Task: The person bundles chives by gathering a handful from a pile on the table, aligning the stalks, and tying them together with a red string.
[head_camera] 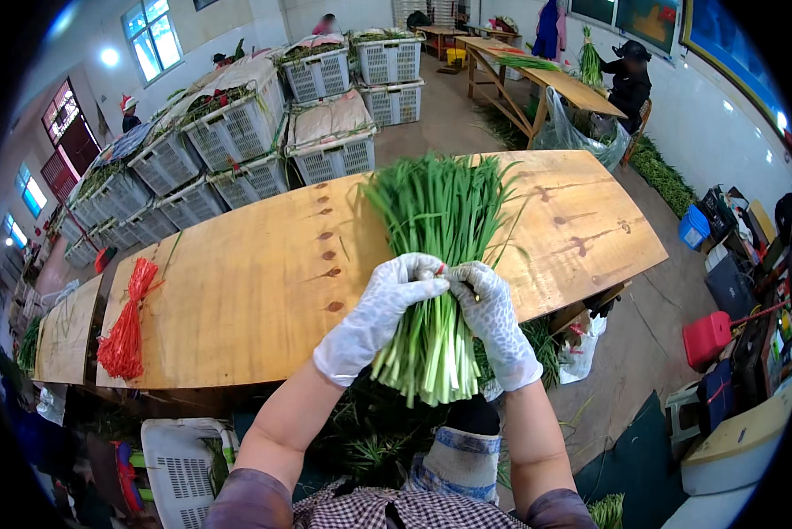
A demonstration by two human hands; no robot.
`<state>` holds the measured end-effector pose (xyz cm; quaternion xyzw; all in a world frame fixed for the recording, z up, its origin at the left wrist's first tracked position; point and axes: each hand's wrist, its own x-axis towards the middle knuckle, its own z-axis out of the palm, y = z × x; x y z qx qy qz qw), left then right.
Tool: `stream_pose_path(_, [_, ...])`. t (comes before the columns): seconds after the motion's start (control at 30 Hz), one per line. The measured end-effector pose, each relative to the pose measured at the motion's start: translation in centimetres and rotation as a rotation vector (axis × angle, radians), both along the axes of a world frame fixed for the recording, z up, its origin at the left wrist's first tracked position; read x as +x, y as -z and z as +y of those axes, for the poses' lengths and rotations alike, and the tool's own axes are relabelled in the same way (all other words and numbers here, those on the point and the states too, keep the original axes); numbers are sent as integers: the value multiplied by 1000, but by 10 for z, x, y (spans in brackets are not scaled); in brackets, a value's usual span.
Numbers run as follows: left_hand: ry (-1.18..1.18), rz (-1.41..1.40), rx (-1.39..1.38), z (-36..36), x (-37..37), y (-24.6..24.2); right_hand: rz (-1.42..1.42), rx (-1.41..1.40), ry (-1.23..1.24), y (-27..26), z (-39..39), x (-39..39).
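Observation:
A thick bundle of green leafy stalks (pixel 445 218), apparently garlic chives, lies across the wooden table. Its leaves point away from me, and the pale cut ends jut over the near edge. Both hands wear whitish patterned gloves and meet over the middle of the bundle. My left hand (pixel 396 291) pinches at a small bit of red string (pixel 442 268), most of which is hidden by the fingers. Thumb and fingers of my right hand (pixel 491 301) are pinched together at the same spot, touching the stalks.
The plywood table (pixel 257 264) carries a bunch of red plastic strings (pixel 131 324) at its left end. White crates (pixel 227 129) of greens stand stacked beyond. A person (pixel 627 82) sits at another table (pixel 534 73). A white basket (pixel 184 476) stands below left.

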<state>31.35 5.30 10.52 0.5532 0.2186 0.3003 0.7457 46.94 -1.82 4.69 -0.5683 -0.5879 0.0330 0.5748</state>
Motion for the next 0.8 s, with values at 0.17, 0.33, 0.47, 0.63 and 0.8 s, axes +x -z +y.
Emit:
stream_pose_path(0.17, [-204,256,979,4,8,31,7,-145,74,2,2,-5])
stream_pose_path(0.33, [30,82,591,26,7,23,702,5,-66,17,1,-14])
stream_pose_path(0.47, [-83,216,637,35,15,31,708,110,-44,25,7,-23])
stream_pose_path(0.63, [-129,219,672,32,18,30,758,-13,-118,7,3,-13])
stream_pose_path(0.8, [-149,273,636,38,18,29,736,-149,-66,-3,7,-11])
